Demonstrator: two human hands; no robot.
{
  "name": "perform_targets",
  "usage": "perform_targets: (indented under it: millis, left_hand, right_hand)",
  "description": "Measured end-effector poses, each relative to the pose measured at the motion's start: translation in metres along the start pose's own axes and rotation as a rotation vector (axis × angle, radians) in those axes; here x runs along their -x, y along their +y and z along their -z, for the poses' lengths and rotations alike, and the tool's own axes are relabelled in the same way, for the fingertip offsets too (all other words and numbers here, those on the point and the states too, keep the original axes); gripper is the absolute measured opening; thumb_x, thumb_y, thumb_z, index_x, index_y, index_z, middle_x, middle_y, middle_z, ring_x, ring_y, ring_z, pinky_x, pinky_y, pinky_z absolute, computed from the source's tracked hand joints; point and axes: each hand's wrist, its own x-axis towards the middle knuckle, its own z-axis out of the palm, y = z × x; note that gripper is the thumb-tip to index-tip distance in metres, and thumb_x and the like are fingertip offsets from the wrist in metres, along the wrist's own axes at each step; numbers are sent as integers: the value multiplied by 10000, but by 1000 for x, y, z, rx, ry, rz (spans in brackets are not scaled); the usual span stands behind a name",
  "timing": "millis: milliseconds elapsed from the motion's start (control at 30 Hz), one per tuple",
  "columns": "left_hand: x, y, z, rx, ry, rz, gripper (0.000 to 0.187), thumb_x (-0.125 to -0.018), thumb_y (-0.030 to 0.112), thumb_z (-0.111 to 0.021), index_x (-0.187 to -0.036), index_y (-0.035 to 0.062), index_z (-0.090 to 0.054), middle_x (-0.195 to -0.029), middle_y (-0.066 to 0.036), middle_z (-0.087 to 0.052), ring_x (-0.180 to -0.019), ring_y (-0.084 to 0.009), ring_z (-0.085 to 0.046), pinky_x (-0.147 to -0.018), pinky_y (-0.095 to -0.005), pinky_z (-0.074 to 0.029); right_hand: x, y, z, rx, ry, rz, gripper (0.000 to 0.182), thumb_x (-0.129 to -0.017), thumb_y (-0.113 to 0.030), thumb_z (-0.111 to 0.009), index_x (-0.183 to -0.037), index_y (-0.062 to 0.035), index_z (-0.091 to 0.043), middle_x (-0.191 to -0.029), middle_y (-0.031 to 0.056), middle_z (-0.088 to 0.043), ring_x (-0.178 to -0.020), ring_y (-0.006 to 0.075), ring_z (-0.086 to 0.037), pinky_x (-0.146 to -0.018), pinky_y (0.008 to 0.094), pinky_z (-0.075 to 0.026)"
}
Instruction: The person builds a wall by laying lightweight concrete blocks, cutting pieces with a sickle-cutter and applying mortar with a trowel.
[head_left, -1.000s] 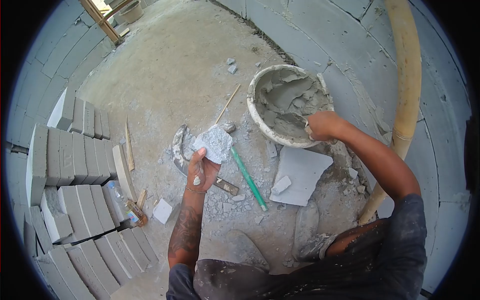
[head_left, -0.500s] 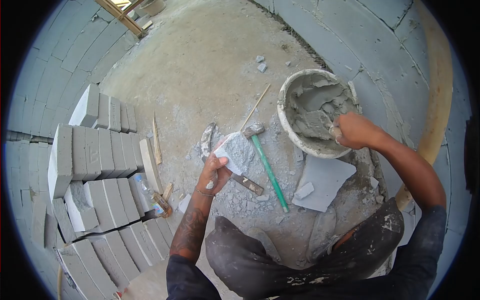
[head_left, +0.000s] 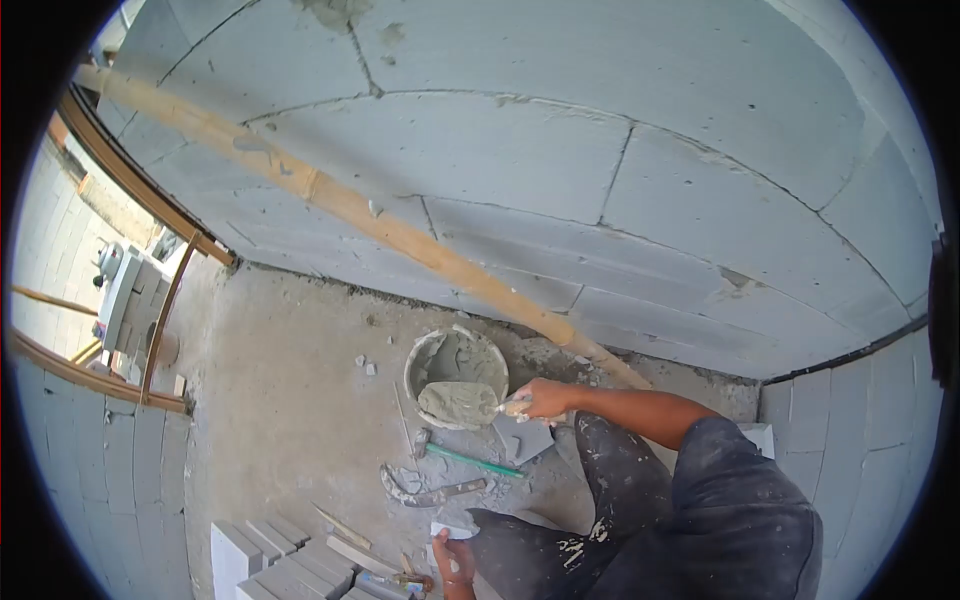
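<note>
"Gripping something, is it, that right hand (head_left: 545,398)?"

"Yes, it is closed round the handle of a trowel (head_left: 512,407), with the arm stretched out over the person's trousers (head_left: 620,470)."

"And the blade?"

"Covered by a thick grey load of mortar (head_left: 458,404). It sits over the near side of the bucket (head_left: 409,372), which has more of the same inside. Whether the blade touches the rim, one cannot tell."

"Where is the left hand (head_left: 453,560)?"

"Down near the bottom of the view, beside the person's left leg. It grips a pale chunk of block (head_left: 455,526), thumb on the near side; the other fingers are hard to make out."

"What lies on the floor between the two hands?"

"A hammer (head_left: 475,462) with a green handle, its head just below the bucket. Next to it, closer to the left hand, is a curved tool (head_left: 458,493). A flat slab (head_left: 525,442) lies beside the bucket, under the right forearm's side of things and partly hidden."

"Farther out?"

"Stacked blocks (head_left: 285,570) at the lower left, with a bottle (head_left: 405,580) near them. Across the top, a bamboo pole (head_left: 420,247) slants in front of the block wall (head_left: 500,150)."
</note>
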Motion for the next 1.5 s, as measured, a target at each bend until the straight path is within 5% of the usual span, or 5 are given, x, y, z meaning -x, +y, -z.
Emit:
perform_targets:
  millis: [167, 467, 633, 867, 1500]
  left_hand:
    - [118, 33, 46, -518, -698, -141, 500, -922, 232, -468, -1327, -8, -300, -1288, -150, -372, -1142, -267, -416, -994, -405, -370]
    - [110, 118, 2, -1894, -739, 143, 525, -731, 293, -634, -1177, 80, -458, -1156, -125, -500, -1001, -278, -529, -799, -408, -465]
    - [75, 121, -113, -1297, -7, 377, 381, -727, 271, -647, -1033, 63, -557, -916, -104, -581, -848, -253, -579, -649, -370, -501]
    - [40, 88, -264, -1138, -166, 150, 508, -748, 209, -617, -1160, 29, -381, -1002, -121, -556, -872, -253, -576, -717, -371, -500]
    - [49, 89, -210, -1223, -8, 325, 635, -667, 193, -724, -1176, -34, -419, -906, -132, -586, -744, -226, -600, -570, -327, -512]
  right_hand:
    - [183, -56, -37, -338, 188, 14, 361, -797, -170, -604, -1133, -60, -531, -691, 54, -599, -481, 125, -554, -420, 275, -447]
    - [412, -120, -59, -661, 730, 68, 327, -801, -99, -566, -1114, -38, -493, -810, 66, -589, -628, 147, -583, -551, 287, -476]
    - [433, -142, -22, -292, 1395, 278, 454, -705, -64, -612, -1115, -19, -422, -987, 192, -529, -911, 297, -550, -809, 376, -427]
    - [387, -145, 64, -18, 1921, 372, 483, -740, -84, -617, -1138, 19, -364, -1023, 235, -462, -913, 394, -511, -797, 428, -419]
    - [329, -108, 37, -95, 1809, 82, 544, -761, -34, -584, -1223, 50, -309, -1148, 250, -401, -1071, 404, -425, -916, 430, -352]
